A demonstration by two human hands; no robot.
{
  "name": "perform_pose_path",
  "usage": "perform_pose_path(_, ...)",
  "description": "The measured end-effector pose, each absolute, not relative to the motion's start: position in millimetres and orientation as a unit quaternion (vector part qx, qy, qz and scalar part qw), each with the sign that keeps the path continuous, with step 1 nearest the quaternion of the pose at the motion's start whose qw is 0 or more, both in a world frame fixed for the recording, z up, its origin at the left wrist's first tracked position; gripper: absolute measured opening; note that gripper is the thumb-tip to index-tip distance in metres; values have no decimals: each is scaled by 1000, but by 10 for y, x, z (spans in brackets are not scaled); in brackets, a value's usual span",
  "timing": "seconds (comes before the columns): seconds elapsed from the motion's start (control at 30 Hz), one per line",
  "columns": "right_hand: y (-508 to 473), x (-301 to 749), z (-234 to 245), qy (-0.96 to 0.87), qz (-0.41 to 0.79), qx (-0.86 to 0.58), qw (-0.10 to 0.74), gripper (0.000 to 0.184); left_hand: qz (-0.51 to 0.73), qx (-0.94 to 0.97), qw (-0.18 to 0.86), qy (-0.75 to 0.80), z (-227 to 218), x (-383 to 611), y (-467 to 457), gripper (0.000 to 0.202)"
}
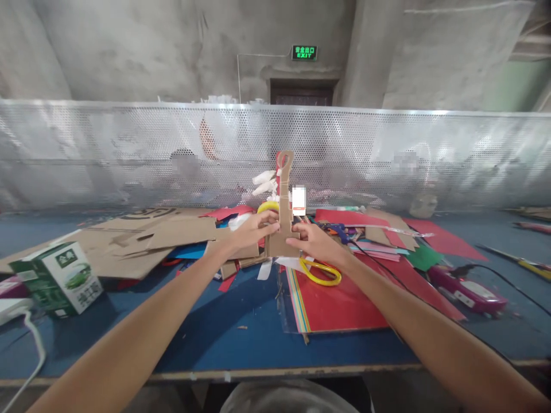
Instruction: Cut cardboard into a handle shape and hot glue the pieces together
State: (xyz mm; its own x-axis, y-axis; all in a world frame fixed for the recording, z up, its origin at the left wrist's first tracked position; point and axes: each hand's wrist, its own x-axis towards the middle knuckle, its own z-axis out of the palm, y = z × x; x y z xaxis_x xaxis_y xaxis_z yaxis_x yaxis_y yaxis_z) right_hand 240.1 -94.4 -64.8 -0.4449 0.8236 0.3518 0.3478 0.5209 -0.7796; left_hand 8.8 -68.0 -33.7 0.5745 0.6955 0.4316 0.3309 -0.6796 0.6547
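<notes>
A brown cardboard cut-out (pixel 284 201) stands upright in the middle, narrow at the top with a hole near its tip and wider at its base. My left hand (pixel 260 226) grips its left side, fingers and thumb closed against the cardboard. On the other side my right hand (pixel 316 240) pinches the lower right edge. Behind the cut-out, a red strip and some white twisted pieces (pixel 264 182) show in part. Below my right hand lies a yellow-handled tool (pixel 321 274), perhaps scissors, its blades hidden. A bright white card or screen (pixel 298 202) is just beyond.
Cardboard sheets (pixel 172 235) cover the left. Red paper (pixel 344 310) lies front right, with a blue glue gun (pixel 338 231) above it. A magenta power strip (pixel 469 289), a cutter (pixel 525 264) and a green-white box (pixel 60 278) flank the work. A perforated metal panel (pixel 365 155) stands behind.
</notes>
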Motion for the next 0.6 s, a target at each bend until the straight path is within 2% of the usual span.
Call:
perform_pose_path(0.07, -881, 2460, -669, -769, 311, -399, 391, 18, 299, 856, 231, 351, -314, -72, -604, 40)
perform_pose_path(0.17, -785, 2561, -695, -754, 282, -426, 413, 20, 172, 859, 133, 464, -292, -378, -494, 47)
perform_pose_path(0.3, -686, 2616, -759, -750, 276, -432, 418, 27, 46, 850, 121, 510, -287, -628, -447, 59)
perform_pose_path(0.47, -642, 2607, -830, -775, 250, -404, 416, 29, 65, 870, 114, 476, -256, -607, -470, 59)
perform_pose_path(0.6, -698, 2582, -788, -784, 235, -394, 418, 29, 131, 882, 81, 446, -133, -576, -485, 36)
